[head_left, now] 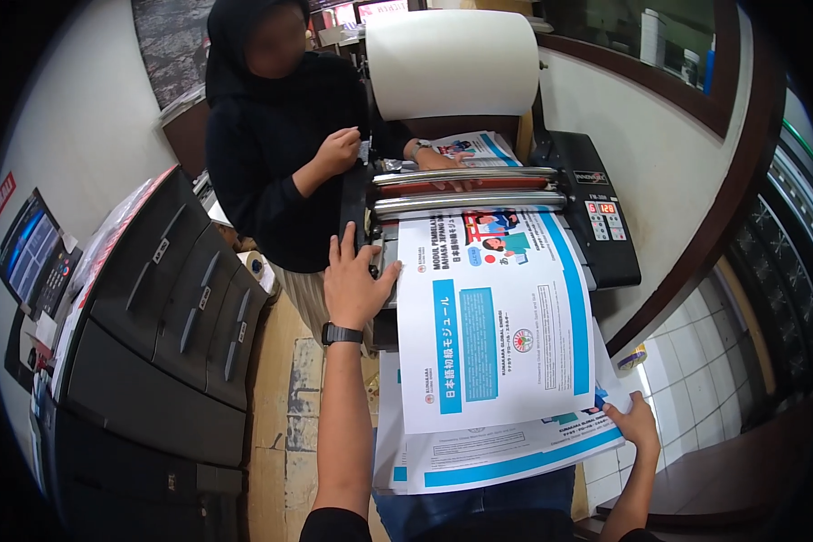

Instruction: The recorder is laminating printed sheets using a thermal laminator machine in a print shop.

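Observation:
A printed cover sheet (pixel 533 316) with blue bands and cartoon figures comes out flat from between the steel rollers (pixel 470 203) of a roll laminator (pixel 605 221). My left hand (pixel 357 287) lies with fingers spread at the machine's left side, its thumb by the sheet's left edge. Below the sheet, a loose stack of similar printed sheets (pixel 524 468) rests over my lap. My right hand (pixel 639 423) grips this stack at its right edge, thumb on top; its other fingers are mostly hidden underneath.
A co-worker (pixel 285 172) in dark clothes stands beyond the machine at the left, one hand behind the rollers on another sheet. A big white film roll (pixel 452 63) sits above. Dark printer cabinets (pixel 172 343) line the left; a wood-edged partition (pixel 686 244) rises at the right.

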The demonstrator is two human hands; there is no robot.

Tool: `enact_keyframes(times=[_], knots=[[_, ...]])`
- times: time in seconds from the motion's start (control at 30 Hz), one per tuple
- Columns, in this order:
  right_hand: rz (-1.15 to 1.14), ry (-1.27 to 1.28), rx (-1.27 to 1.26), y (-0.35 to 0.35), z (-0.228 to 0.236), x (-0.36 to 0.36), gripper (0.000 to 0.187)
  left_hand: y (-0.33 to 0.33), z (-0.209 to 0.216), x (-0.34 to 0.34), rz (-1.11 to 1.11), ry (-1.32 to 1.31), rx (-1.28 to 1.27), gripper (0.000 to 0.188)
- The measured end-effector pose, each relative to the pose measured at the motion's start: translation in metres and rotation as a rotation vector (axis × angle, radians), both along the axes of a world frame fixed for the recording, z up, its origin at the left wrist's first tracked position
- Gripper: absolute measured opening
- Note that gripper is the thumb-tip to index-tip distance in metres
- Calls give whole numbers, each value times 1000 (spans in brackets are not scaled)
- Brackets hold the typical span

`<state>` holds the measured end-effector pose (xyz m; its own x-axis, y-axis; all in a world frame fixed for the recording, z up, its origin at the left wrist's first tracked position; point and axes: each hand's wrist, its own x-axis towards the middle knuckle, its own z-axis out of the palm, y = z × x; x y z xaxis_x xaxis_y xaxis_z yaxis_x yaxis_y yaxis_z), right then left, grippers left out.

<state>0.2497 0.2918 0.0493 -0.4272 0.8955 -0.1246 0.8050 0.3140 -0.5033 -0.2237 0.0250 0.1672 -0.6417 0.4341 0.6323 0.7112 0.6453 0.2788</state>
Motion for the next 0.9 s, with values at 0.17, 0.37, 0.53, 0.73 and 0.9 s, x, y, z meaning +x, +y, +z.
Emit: enact_keyframes(times=[0.17,0.37,0.53,0.73,0.9], knots=[[4,-34,187,-2,8,3,61,-2,-2,-1,1,11,9,44],[107,313,138,21,3,27,22,1,-1,0,18,22,22,43],[73,734,-196,15,26,32,26,0,-2,0,12,-2,18,43],[85,801,-249,8,25,30,37,0,0,1,11,-20,6,44],[181,1008,-370,11,27,48,40,-2,-5,-2,4,28,31,43]])
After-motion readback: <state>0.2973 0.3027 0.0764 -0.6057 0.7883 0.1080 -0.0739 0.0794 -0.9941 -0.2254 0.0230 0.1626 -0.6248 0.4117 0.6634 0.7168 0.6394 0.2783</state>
